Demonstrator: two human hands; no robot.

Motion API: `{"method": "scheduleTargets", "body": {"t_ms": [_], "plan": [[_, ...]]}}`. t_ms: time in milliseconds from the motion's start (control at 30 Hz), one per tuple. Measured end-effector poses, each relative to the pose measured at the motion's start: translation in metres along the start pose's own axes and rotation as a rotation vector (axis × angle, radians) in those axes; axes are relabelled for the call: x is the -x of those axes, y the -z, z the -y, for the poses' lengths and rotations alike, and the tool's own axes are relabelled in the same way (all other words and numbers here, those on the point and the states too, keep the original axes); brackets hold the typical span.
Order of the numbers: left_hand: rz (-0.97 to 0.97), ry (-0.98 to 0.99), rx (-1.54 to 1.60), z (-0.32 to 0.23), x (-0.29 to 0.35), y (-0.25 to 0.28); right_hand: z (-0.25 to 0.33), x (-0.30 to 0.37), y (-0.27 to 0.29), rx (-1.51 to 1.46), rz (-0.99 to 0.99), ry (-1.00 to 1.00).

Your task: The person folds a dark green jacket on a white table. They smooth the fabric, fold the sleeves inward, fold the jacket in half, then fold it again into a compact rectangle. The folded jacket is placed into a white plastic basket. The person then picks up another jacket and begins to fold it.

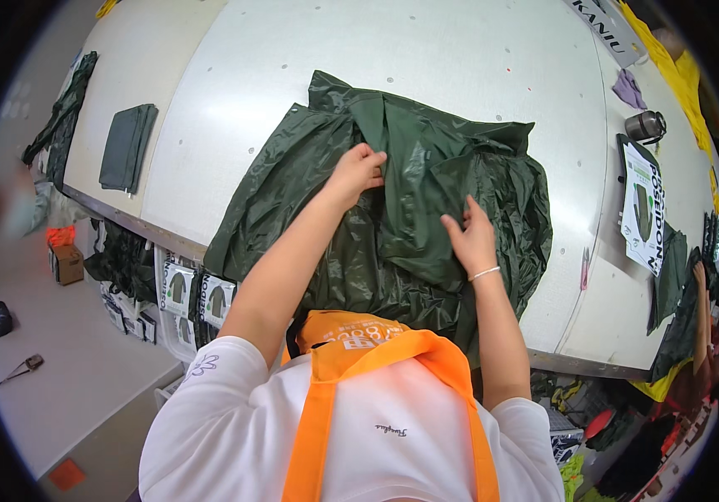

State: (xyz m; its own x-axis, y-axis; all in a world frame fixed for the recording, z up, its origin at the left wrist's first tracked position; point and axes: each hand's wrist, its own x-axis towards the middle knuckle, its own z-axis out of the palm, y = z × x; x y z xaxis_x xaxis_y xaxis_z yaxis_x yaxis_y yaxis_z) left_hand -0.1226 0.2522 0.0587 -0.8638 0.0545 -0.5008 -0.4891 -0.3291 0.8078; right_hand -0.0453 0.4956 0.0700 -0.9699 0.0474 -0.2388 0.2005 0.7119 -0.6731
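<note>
A dark green rain jacket (426, 201), shiny and creased, lies spread over the table in front of me, its collar end pointing away. Near its middle, my left hand (359, 174) pinches an edge of the front flap, with the fingers curled in. To the right, my right hand (472, 241) hovers at or just over the fabric, thumb and forefinger apart; whether it touches the cloth is hard to make out. The jacket's lower part drapes toward my orange apron (351, 330), and its near end is hidden there.
The white table (493, 50) carries a folded dark green garment (127, 149) at the left. On the right are a packaged garment (639, 201), a dark metal cup (645, 126), a purple cloth (629, 88) and a pink pen-like tool (585, 269). Another person's arm (701, 318) reaches in at the far right.
</note>
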Motion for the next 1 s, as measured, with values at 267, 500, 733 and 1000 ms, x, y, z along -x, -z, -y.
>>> {"method": "scheduleTargets", "body": {"t_ms": [267, 500, 733, 1000], "plan": [[-0.101, -0.165, 0.476, -0.058, 0.001, 0.067, 0.011, -0.006, 0.063, -0.730, -0.003, -0.416], [-0.552, -0.561, -0.837, -0.019, 0.029, 0.060, 0.028, 0.022, 0.038, 0.114, -0.711, 0.243], [-0.463, -0.793, -0.997, -0.017, 0.036, 0.058, 0.102, 0.050, -0.037, 0.260, 0.044, 0.579], [-0.338, -0.866, -1.046, -0.017, 0.040, 0.059, 0.046, 0.024, -0.074, 0.375, 0.086, 0.389]]}}
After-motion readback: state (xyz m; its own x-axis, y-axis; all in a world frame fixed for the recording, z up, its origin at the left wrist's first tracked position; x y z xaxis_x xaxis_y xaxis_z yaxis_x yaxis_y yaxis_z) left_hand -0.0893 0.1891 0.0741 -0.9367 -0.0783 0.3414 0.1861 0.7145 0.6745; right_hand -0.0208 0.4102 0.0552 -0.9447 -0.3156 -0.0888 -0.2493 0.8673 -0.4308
